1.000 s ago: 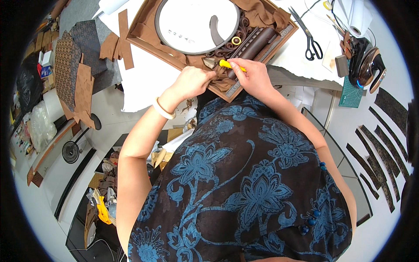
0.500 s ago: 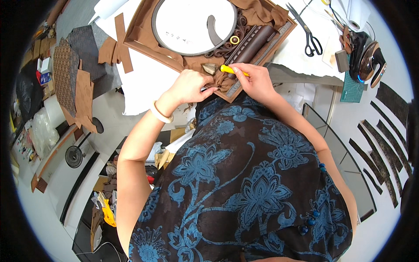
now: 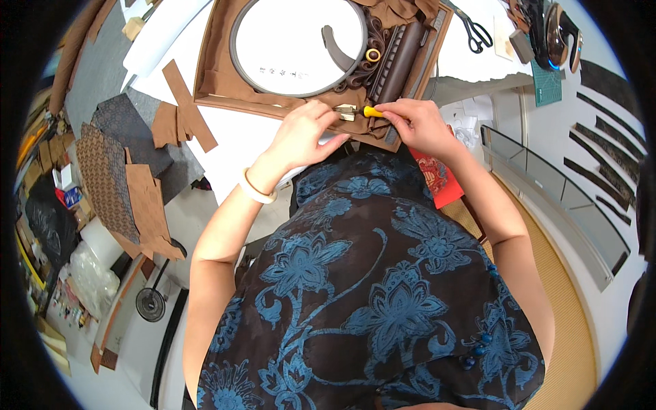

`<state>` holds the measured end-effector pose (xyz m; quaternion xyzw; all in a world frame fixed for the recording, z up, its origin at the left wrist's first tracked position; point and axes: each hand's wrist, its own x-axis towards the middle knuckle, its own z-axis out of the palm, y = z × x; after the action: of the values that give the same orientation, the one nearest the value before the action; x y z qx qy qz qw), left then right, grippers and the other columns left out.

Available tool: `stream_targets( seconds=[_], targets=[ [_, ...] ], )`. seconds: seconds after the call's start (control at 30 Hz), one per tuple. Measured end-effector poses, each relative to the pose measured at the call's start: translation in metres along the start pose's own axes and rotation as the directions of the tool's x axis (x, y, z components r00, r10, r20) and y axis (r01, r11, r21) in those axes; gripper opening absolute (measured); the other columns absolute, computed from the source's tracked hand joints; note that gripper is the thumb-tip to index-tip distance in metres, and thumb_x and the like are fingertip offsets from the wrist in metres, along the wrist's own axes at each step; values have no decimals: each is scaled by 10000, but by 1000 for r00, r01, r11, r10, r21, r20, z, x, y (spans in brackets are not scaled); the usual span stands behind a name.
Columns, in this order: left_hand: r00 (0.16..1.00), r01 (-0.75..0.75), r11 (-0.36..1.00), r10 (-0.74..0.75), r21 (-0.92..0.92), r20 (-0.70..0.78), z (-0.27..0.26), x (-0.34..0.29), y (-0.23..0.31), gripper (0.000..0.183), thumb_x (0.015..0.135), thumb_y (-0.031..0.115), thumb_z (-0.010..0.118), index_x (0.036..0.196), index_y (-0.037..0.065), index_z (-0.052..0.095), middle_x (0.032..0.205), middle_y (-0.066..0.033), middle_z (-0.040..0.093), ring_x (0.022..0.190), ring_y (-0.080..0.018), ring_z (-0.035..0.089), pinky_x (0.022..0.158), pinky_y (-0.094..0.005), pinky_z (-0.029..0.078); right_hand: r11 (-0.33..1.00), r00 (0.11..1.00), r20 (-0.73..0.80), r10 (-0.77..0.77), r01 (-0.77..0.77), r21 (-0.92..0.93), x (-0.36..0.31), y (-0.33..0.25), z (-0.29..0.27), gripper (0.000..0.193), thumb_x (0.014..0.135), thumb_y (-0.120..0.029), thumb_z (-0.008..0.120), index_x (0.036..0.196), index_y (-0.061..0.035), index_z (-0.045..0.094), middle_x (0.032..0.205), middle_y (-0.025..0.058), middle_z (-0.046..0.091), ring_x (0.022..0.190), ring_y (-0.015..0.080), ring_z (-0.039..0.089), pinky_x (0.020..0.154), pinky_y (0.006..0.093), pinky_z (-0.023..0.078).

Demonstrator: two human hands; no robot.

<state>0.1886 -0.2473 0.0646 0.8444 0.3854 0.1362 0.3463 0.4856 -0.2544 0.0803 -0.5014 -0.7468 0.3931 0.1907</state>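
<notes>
My right hand [image 3: 422, 126] is closed around the yellow handle [image 3: 373, 112] of a slim tool. Its dark shaft points left at a small pale piece [image 3: 347, 113] in the near right part of a brown frame [image 3: 239, 110]. My left hand [image 3: 301, 133] lies across the frame's near edge, fingers curled in beside that piece and thumb apart; what they grip is hidden. Brown leather [image 3: 217, 68] lines the frame. Inside sit a round white panel [image 3: 287, 41] with a grey rim, dark scrolled ornaments [image 3: 355, 72] and a ribbed dark brown part [image 3: 398, 61].
Black-handled scissors [image 3: 478, 35] and a clothes iron [image 3: 562, 34] are at the far right, near a green cutting mat [image 3: 548, 85]. Brown strips [image 3: 190, 102] and patterned sheets [image 3: 106, 171] lie left. A red printed item [image 3: 437, 179] is below my right forearm.
The view has shifted. My left thumb has spread away from the fingers, which were bunched at the leather. The yellow-handled tool now lies more level, its tip at the pale piece.
</notes>
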Motion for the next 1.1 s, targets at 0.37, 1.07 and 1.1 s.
stream_targets(
  seconds=[0.37,1.07,1.1],
  targets=[
    [979,-103,972,61,213,196,-5,-8,-17,505,926,470,786,1121,5,746,1047,-146,719,1064,-325,658,944,-438,523,997,977,-198,74,-70,27,-6,-5,19,186,1024,-142,703,1154,-59,808,1018,155,802,915,341,778,792,399,608],
    [984,-128,987,114,101,138,-15,10,-19,491,882,469,837,1064,22,748,1001,-114,683,1003,-319,657,890,-439,543,992,964,-237,120,-107,66,-31,-4,25,191,1024,-171,704,1144,-73,817,977,150,802,877,329,777,773,398,608],
    [987,-131,987,122,90,105,-14,13,-16,483,885,467,835,1051,22,745,984,-114,678,987,-320,656,880,-440,544,985,951,-267,156,-130,112,-32,-8,22,195,1031,-170,699,1151,-70,816,978,151,803,868,316,779,764,389,604]
  ],
)
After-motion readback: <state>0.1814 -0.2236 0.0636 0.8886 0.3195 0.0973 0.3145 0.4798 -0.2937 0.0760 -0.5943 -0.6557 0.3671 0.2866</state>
